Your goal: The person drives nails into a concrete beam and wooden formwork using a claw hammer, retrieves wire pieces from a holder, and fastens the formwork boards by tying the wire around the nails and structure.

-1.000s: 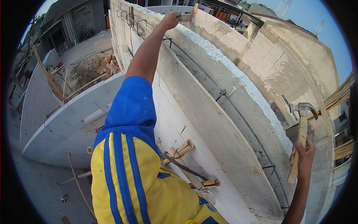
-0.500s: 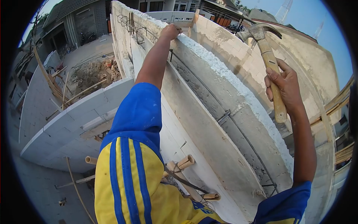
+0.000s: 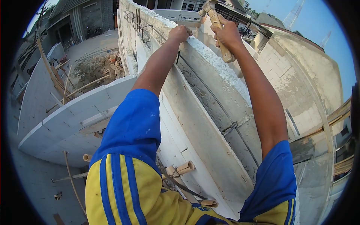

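Observation:
My right hand (image 3: pixel 228 35) is wrapped around the wooden handle of a claw hammer (image 3: pixel 214 18), raised above the far part of the wall with its metal head up. My left hand (image 3: pixel 180 33) is closed at the rough white top edge (image 3: pixel 215 58) of the wall; whatever its fingers pinch is too small to make out. Below that edge a trough runs between the wall and a long grey board (image 3: pixel 202 116). Thin steel bars (image 3: pixel 219 103) lie along the trough, tied together partway.
Bent rebar stirrups (image 3: pixel 137 22) stick out at the wall's far end. Below me, bamboo poles (image 3: pixel 183 167) jut from the white block wall. A lower white wall (image 3: pixel 75 116) curves off left, beside a dirt pile (image 3: pixel 92 69). A plastered wall (image 3: pixel 311 67) stands at right.
My right hand has swung the hammer forward and left, from the right side to close beside my left hand. The left hand stays at the same spot on the wall edge.

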Demonstrator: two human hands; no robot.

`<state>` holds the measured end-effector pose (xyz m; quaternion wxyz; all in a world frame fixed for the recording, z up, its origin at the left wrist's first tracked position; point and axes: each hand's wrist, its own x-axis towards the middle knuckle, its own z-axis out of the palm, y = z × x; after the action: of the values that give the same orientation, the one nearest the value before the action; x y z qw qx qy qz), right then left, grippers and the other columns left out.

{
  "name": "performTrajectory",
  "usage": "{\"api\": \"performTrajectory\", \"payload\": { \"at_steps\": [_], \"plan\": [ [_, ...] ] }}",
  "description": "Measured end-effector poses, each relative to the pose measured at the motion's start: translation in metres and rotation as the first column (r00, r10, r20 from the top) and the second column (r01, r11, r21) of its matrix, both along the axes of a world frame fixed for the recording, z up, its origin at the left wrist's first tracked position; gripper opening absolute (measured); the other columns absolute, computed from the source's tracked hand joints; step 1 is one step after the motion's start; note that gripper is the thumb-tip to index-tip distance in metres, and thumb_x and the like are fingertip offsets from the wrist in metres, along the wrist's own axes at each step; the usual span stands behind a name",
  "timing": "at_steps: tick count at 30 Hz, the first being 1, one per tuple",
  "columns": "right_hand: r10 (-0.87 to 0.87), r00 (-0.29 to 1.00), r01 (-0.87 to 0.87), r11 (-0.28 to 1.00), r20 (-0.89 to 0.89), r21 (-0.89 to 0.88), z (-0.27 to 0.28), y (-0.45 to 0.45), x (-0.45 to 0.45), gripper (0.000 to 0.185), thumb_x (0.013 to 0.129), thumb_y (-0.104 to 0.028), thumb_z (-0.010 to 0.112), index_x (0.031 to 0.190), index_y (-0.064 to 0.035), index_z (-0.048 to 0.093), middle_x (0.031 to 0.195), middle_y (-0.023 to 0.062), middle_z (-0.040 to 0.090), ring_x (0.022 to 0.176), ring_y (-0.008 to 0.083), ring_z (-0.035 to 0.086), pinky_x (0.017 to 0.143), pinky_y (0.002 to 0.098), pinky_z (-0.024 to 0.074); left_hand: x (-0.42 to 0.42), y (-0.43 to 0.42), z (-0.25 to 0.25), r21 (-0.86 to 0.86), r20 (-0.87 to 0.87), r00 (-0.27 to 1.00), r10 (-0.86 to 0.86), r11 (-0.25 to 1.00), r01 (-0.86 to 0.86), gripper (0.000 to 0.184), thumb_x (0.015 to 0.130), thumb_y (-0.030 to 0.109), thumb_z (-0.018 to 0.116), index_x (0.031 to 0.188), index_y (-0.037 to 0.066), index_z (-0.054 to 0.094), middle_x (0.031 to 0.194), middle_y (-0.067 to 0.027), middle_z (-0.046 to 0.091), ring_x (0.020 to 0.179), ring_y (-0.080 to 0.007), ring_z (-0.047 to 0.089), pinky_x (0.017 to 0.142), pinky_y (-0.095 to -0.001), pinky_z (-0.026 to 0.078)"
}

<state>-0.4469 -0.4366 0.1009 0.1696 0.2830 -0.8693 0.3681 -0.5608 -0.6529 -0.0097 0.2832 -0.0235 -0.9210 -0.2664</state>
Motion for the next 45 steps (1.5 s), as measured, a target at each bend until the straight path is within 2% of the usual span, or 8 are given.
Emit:
{"api": "performTrajectory", "payload": {
  "at_steps": [22, 24, 27, 34, 37, 39, 41, 45],
  "plan": [
    [-0.021, 0.997, 0.009, 0.987, -0.073, -0.16, -0.032, -0.027, -0.015, 0.051, 0.089, -0.013, 0.063, 0.137, -0.0032, 0.05, 0.067, 0.0104, 0.058, 0.046, 0.0155, 0.056, 0.041, 0.0319, 0.0464, -0.004, 0.0, 0.0, 0.005, 0.074, 0.996, 0.045, 0.999, -0.045, 0.026, 0.08, 0.042, 0.071, 0.097, 0.022, 0.076, 0.096, -0.0059, 0.072, 0.089, -0.0256, 0.069, 0.083, -0.0379, 0.053],
    [0.009, 0.999, -0.011, 1.0, 0.047, 0.026, -0.037, -0.02, -0.02, 0.051, 0.089, -0.014, 0.062, 0.137, -0.0028, 0.05, 0.067, 0.0107, 0.058, 0.046, 0.0156, 0.056, 0.042, 0.0318, 0.047, -0.006, -0.001, -0.005, 0.041, 0.085, 0.996, 0.019, 0.999, -0.023, 0.028, 0.079, 0.043, 0.072, 0.097, 0.021, 0.076, 0.096, -0.0081, 0.072, 0.089, -0.0268, 0.068, 0.082, -0.0387, 0.052],
    [0.033, 0.998, -0.045, 0.962, 0.052, 0.268, -0.023, -0.015, -0.029, 0.046, 0.089, -0.02, 0.062, 0.129, 0.0011, 0.054, 0.065, 0.0112, 0.059, 0.045, 0.0164, 0.058, 0.044, 0.0319, 0.048, -0.011, 0.0, 0.001, -0.051, 0.095, 0.993, 0.069, 0.997, -0.064, 0.03, 0.077, 0.041, 0.075, 0.097, 0.019, 0.076, 0.095, -0.01, 0.072, 0.089, -0.027, 0.068, 0.083, -0.0384, 0.052],
    [-0.1, 0.983, 0.077, 0.985, -0.152, -0.153, -0.03, -0.031, -0.038, 0.031, 0.09, -0.022, 0.06, 0.097, 0.0082, 0.055, 0.067, 0.012, 0.06, 0.044, 0.017, 0.058, 0.044, 0.0322, 0.0488, -0.079, -0.032, -0.025, -0.335, 0.2, 0.979, 0.03, 0.942, 0.039, 0.043, 0.084, 0.046, 0.065, 0.106, 0.009, 0.071, 0.108, -0.0146, 0.069, 0.1, -0.0323, 0.065, 0.089, -0.0387, 0.05],
    [-0.045, 0.981, -0.003, 0.969, 0.19, 0.249, -0.031, -0.023, -0.044, 0.032, 0.091, -0.023, 0.061, 0.093, 0.0093, 0.056, 0.067, 0.0116, 0.059, 0.043, 0.0169, 0.056, 0.043, 0.0312, 0.0477, -0.113, -0.061, -0.044, -0.517, 0.186, 0.97, -0.156, 0.824, 0.231, 0.043, 0.095, 0.038, 0.049, 0.111, 0.003, 0.067, 0.113, -0.0182, 0.067, 0.105, -0.0365, 0.063, 0.092, -0.0402, 0.048],
    [-0.029, 0.962, 0.008, 0.997, 0.273, 0.076, -0.01, -0.026, -0.035, 0.031, 0.091, -0.023, 0.061, 0.087, 0.0077, 0.057, 0.066, 0.0106, 0.059, 0.042, 0.0169, 0.055, 0.042, 0.031, 0.0465, -0.042, -0.031, -0.02, -0.063, 0.168, 0.986, -0.021, 0.997, 0.032, 0.04, 0.095, 0.03, 0.043, 0.108, 0.0, 0.067, 0.112, -0.0198, 0.066, 0.106, -0.0392, 0.061, 0.09, -0.0414, 0.048],
    [-0.007, 0.998, 0.004, 0.998, 0.055, 0.058, 0.002, -0.022, -0.035, 0.038, 0.091, -0.026, 0.06, 0.08, 0.0095, 0.057, 0.061, 0.0099, 0.057, 0.043, 0.0175, 0.056, 0.044, 0.0317, 0.0474, -0.034, -0.028, -0.018, 0.008, 0.195, 0.981, -0.007, 1.0, 0.006, 0.035, 0.092, 0.021, 0.043, 0.105, -0.002, 0.066, 0.11, -0.0211, 0.066, 0.103, -0.0408, 0.062, 0.087, -0.0418, 0.049],
    [-0.157, 0.987, 0.158, 0.985, -0.027, 0.064, -0.029, -0.032, -0.04, 0.038, 0.088, -0.026, 0.061, 0.086, 0.0115, 0.061, 0.067, 0.019, 0.065, 0.055, 0.0269, 0.067, 0.061, 0.0356, 0.055, -0.097, -0.052, -0.045, -0.37, 0.208, 0.978, -0.016, 0.924, 0.094, 0.029, 0.089, 0.015, 0.045, 0.101, 0.002, 0.068, 0.104, -0.0219, 0.067, 0.099, -0.038, 0.064, 0.088, -0.043, 0.05]
  ]
}}
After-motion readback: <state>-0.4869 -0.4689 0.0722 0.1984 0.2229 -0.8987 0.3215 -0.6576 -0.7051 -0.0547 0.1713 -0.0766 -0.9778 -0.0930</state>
